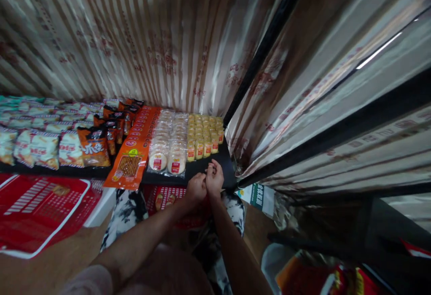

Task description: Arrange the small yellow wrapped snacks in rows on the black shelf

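Both hands meet at the front edge of a black shelf (222,171). My left hand (196,187) is closed, its curled fingers against the heel of my right hand (214,178). The right fingers are bent inward too, and whatever either hand may hold is hidden or too small to name. Just beyond them stand rows of small yellow packets (204,140) with red labels. To their left lie two rows of round, pale wafer-like snacks in clear wrap (167,144). Beside these is a long orange snack packet (129,158) with a window showing brown sticks.
Orange-and-black bags (94,147) and white snack bags (42,147) fill the shelf's left part. Below stand a red basket (43,209) with a white handle and another red basket (173,192) between the knees. A striped curtain (134,39) and black poles (266,48) close in behind and right.
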Available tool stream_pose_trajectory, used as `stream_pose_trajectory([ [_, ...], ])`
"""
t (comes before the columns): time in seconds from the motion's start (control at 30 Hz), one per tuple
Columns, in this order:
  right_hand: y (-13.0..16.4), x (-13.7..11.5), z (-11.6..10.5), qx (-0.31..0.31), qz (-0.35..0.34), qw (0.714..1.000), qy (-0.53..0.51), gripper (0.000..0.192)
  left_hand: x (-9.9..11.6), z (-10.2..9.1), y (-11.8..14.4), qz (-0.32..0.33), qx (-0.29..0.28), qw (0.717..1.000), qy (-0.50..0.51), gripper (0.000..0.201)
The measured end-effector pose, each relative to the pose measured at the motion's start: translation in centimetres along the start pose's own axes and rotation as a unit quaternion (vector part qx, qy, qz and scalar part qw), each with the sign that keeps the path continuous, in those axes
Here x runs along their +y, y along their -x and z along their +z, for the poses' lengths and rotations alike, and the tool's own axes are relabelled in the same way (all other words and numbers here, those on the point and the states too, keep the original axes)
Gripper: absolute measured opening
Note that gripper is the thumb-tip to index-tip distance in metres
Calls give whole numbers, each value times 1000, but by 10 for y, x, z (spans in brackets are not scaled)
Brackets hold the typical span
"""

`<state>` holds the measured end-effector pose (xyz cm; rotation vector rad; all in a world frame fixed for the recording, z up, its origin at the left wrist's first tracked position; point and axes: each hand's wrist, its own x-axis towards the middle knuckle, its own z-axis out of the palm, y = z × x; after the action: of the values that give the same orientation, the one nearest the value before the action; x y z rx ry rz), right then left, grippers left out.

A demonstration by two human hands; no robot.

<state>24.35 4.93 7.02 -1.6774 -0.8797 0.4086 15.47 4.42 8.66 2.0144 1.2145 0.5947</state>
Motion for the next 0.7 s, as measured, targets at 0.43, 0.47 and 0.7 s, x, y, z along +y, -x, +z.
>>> stream_pose_trajectory([
  [0.43, 89, 6, 5, -116, -66, 987, 87, 31, -53, -2, 70, -21, -69, 995, 67, 38],
  [0.47, 94, 11, 7, -128, -63, 985, 97, 31, -61, 2, 73, -40, -87, 994, 48, 37],
  [0.7, 108, 55, 32, -307, -1, 920, 244, 27, -107, 12, 83, -125, -196, 972, -44, 27],
])
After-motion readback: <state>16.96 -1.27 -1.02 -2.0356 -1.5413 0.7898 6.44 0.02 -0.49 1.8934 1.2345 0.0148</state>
